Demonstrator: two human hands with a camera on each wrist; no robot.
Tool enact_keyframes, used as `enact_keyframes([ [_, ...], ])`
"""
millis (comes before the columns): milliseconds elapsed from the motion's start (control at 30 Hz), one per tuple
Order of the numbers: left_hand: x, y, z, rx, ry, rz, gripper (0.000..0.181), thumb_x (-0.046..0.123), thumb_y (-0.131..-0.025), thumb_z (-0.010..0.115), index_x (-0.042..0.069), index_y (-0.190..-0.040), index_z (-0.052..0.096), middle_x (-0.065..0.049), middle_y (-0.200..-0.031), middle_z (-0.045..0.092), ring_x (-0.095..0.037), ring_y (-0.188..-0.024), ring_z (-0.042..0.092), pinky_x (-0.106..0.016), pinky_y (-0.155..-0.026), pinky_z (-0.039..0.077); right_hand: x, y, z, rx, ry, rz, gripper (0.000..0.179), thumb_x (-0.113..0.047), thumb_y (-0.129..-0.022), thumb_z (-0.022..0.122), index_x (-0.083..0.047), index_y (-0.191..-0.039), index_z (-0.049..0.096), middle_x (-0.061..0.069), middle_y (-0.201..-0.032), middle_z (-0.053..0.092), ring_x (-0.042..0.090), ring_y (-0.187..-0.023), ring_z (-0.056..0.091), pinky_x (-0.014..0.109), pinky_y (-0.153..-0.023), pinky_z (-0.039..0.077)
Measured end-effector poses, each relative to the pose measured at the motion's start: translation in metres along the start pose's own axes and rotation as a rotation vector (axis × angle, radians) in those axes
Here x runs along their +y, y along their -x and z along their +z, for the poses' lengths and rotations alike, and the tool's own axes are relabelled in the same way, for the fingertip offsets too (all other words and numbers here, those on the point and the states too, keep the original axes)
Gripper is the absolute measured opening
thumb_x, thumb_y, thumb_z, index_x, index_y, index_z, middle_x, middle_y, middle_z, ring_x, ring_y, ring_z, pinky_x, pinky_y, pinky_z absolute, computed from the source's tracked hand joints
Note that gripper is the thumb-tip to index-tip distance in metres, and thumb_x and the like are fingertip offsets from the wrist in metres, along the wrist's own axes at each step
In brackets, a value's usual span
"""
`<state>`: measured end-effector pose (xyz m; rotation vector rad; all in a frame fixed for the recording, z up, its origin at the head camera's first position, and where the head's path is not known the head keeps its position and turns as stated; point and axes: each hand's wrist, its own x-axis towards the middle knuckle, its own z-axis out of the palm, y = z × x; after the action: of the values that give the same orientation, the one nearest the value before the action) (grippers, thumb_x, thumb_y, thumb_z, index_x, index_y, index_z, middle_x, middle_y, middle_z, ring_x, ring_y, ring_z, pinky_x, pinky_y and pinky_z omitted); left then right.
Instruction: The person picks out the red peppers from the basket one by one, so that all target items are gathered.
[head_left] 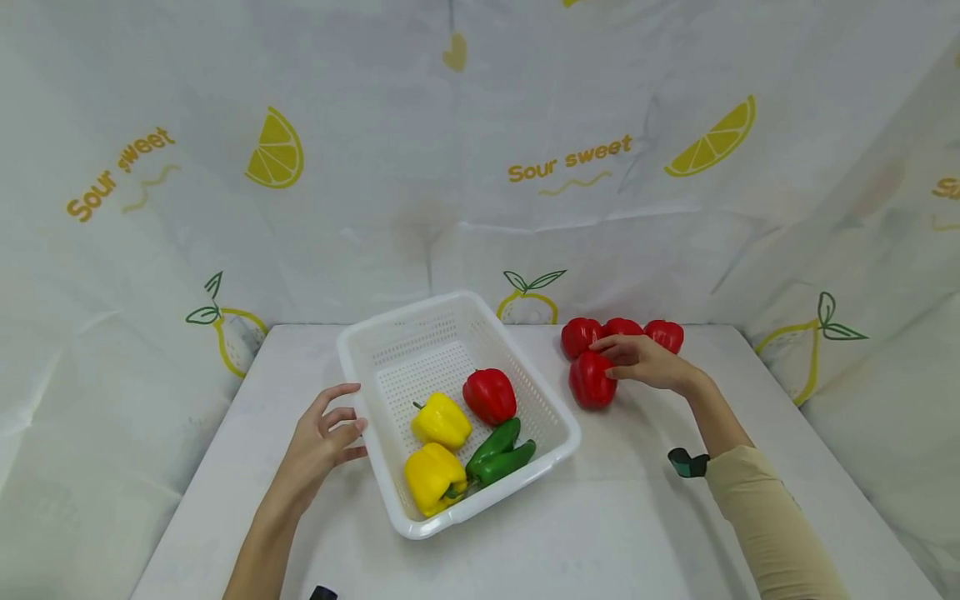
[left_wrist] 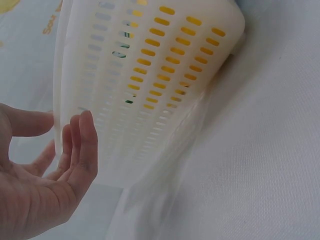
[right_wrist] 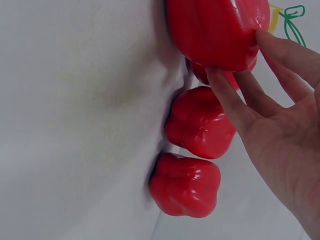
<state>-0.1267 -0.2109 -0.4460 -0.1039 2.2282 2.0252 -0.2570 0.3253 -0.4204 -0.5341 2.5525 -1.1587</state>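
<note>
A white perforated plastic basket [head_left: 382,475] stands left of the table's middle. Inside it lie two yellow bell peppers [head_left: 441,422], one red bell pepper [head_left: 490,397] and two long green peppers [head_left: 504,457]. My left hand [head_left: 327,433] holds the basket's left rim with bent fingers; the left wrist view shows fingertips [left_wrist: 86,120] close against its outer side. To the basket's right, my right hand [head_left: 637,360] pinches another red bell pepper [head_left: 591,382] between thumb and fingers, low over or on the table. Behind it stand three more red bell peppers [right_wrist: 184,185].
A white cloth printed with lemons and lettering [head_left: 570,167] hangs behind and beside the white table [head_left: 600,533]. The three red bell peppers sit along the table's back edge. A dark strap piece [head_left: 687,462] sticks out by the right sleeve [head_left: 765,517].
</note>
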Motion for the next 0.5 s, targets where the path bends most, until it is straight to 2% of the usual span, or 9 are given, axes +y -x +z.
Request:
enact_keyframes([
  [500, -0.0002, -0.0003, 0.0001, 0.006, -0.006, -0.005, 0.060, 0.010, -0.105, 0.067, 0.019, -0.159, 0.042, -0.007, -0.118, 0.065, -0.016, -0.096, 0.073, -0.035, -0.088, 0.070, -0.0034, -0.0007, 0.0012, -0.009, 0.008, 0.016, 0.054, -0.007, -0.096, 0.076, -0.002, -0.147, 0.059, 0.032, -0.146, 0.061, 0.052, -0.136, 0.057, 0.059, -0.098, 0.066],
])
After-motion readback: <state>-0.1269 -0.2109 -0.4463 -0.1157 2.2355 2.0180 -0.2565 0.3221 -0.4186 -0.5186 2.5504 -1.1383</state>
